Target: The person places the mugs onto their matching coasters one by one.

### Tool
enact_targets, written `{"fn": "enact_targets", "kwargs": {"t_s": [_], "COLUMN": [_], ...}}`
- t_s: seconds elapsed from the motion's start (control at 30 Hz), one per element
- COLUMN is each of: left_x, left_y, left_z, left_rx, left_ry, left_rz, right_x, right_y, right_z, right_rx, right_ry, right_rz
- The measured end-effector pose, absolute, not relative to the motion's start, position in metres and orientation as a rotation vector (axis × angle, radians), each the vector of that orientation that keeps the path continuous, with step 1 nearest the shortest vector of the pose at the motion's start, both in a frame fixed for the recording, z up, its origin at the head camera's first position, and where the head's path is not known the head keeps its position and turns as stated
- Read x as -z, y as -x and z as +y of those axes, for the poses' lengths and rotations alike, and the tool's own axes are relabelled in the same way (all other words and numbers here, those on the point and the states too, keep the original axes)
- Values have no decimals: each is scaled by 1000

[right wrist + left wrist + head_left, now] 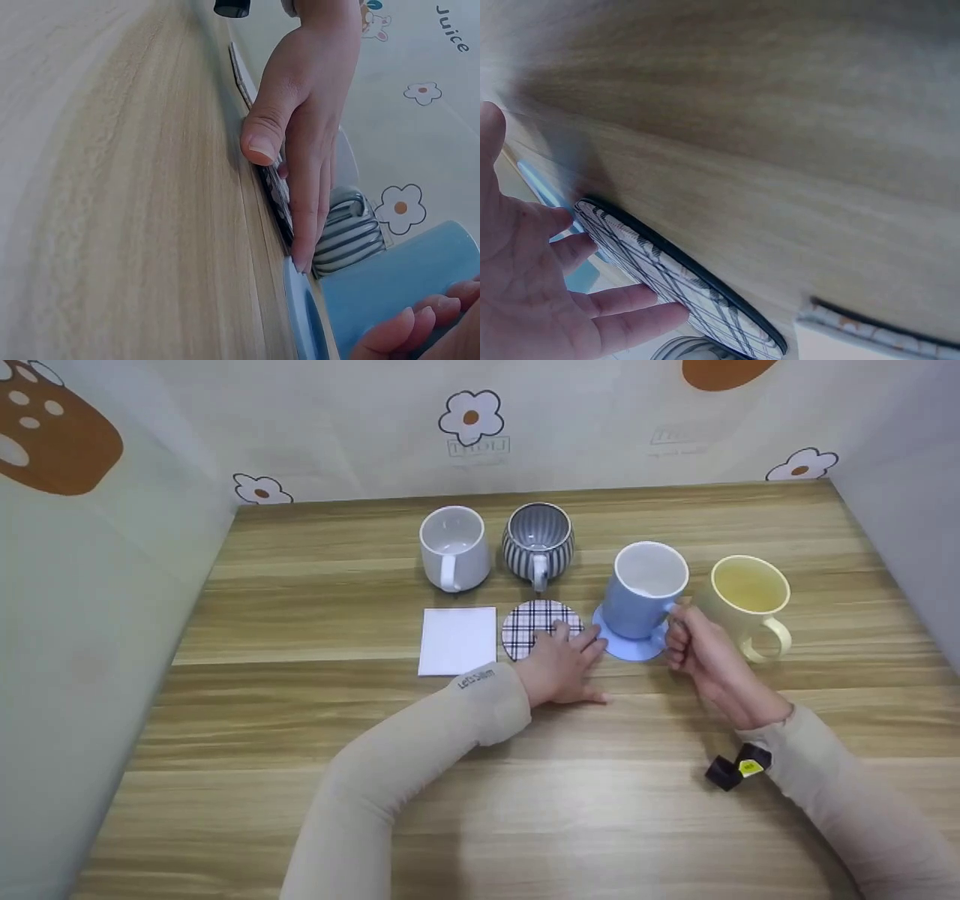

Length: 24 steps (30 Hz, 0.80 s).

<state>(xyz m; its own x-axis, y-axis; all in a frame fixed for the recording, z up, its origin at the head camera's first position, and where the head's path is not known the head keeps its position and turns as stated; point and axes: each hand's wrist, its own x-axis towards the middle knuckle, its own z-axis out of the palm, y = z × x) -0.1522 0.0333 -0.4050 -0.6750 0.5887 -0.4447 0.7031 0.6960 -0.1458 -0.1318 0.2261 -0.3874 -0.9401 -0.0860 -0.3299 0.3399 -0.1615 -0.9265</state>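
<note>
My right hand (705,652) grips the handle of a light blue mug (636,604), which stands upright at the round blue coaster (631,650). Whether its base touches the coaster is hard to tell. With fingers spread, my left hand (559,667) reaches over the round plaid coaster (523,621), its fingertips at the blue coaster's left edge. In the left wrist view the palm faces the camera, beside the dark-rimmed plaid coaster (705,300). The right wrist view shows the blue mug (405,277) with right-hand fingers (431,315) against it.
Right of the blue mug stands a yellow mug (731,619). Behind the coasters are a white mug (472,570) and a grey striped mug (517,559). A white square coaster (457,641) lies left of the plaid one. Patterned walls (360,435) border the wooden table (300,697).
</note>
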Motion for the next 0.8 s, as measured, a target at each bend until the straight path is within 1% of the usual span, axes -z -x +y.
{"fn": "enact_targets", "kwargs": {"t_s": [0.5,0.8], "left_x": [404,403], "left_y": [152,151], "left_z": [32,32], "left_rx": [403,405], "left_ry": [-1008,-1006], "left_rz": [2552,2554], "right_x": [390,393], "right_y": [126,125], "right_z": [228,230], "right_rx": [2138,2138], "right_ry": [-360,-324], "right_rz": [1794,1811]}}
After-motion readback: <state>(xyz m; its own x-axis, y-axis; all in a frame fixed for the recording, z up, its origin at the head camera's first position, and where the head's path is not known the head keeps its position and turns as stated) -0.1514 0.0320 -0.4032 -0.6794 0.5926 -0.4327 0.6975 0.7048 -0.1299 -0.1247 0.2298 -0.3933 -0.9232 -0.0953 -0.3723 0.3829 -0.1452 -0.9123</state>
